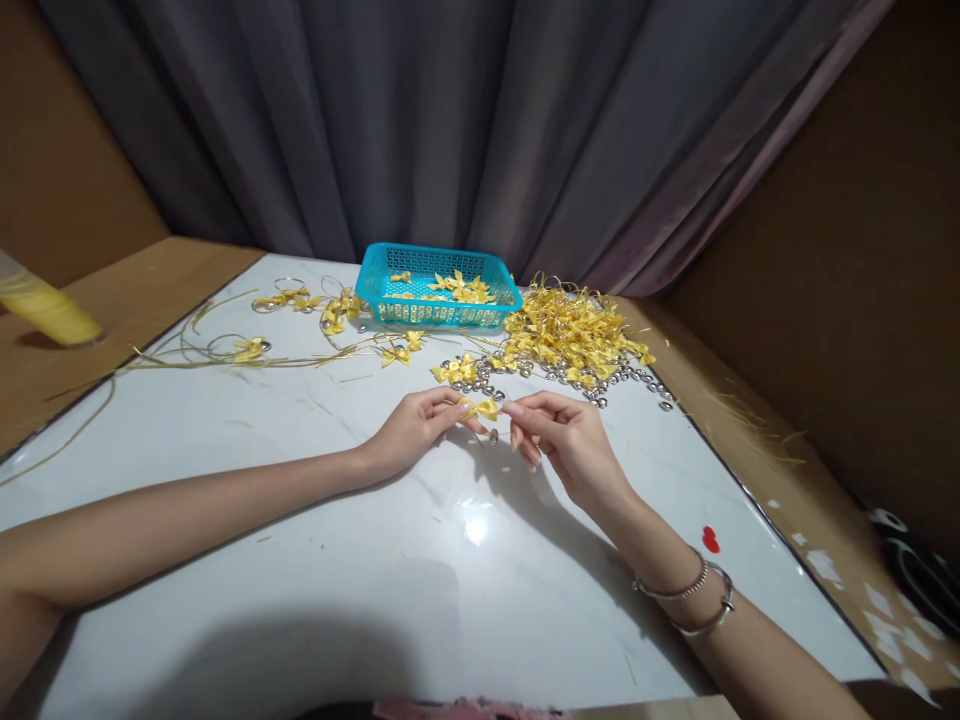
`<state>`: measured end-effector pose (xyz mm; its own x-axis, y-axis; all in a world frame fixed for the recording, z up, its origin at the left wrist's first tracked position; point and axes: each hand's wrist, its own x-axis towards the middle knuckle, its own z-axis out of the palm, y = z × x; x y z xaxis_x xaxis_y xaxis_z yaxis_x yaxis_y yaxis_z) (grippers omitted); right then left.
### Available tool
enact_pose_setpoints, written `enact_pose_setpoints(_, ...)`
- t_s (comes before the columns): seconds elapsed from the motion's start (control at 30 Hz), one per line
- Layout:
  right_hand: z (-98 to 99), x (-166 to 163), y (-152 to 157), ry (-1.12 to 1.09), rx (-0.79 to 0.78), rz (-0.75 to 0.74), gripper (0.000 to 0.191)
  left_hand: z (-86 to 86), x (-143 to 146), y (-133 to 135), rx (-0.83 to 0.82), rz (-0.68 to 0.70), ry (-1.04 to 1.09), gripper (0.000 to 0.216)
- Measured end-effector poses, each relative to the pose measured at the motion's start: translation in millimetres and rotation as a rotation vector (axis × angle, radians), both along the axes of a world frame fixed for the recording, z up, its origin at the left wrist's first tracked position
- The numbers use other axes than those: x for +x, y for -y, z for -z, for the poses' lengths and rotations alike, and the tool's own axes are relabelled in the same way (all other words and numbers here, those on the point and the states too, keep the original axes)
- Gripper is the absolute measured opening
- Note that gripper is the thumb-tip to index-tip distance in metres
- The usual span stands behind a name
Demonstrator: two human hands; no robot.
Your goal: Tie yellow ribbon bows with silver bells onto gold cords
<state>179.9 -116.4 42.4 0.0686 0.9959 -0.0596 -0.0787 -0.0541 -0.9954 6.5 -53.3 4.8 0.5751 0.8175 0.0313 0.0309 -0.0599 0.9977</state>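
Between my two hands is a small yellow ribbon bow [487, 409], held just above the white table. My left hand [429, 425] pinches its left side between thumb and fingers. At the bow's right end, the thumb and forefinger of my right hand [562, 432] are pressed together; its other fingers curl loosely below. A small silver bell-like bead [493, 436] hangs under the bow, near my left fingertips. Thin cord shows about the bow, but its path is too fine to follow. Just beyond my hands lie more yellow bows [456, 370] and loose silver beads [484, 384].
A turquoise basket [439, 314] with some bows stands at the back. Right of it is a heap of yellow bows [574, 325]. Gold cords [202, 350] trail leftward. A yellow bottle [49, 310] is far left; a red piece [710, 540] and dark-handled object [919, 570] lie right.
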Motion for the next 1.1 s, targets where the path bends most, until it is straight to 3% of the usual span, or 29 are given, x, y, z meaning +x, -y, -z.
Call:
enact_pose_setpoints(0.47,-6.2,14.7,-0.7,-0.008,-0.033,0.068,0.014,6.3,-1.9,-4.9,0.003,-0.079,-0.031,0.031)
enact_pose_setpoints(0.7,-4.3,0.1,5.7,-0.137,-0.157,-0.231,0.013,2.5,-1.1,-4.2,0.027,-0.151,-0.01,0.029)
enact_pose_setpoints(0.8,0.7,-5.2,6.0,-0.143,-0.169,-0.286,0.015,1.3,-0.9,-4.0,0.015,-0.172,0.017,0.028)
enact_pose_setpoints(1.1,6.1,-8.5,4.4,-0.081,-0.193,-0.153,0.016,-1.5,-0.7,-2.7,-0.038,-0.12,0.066,0.023)
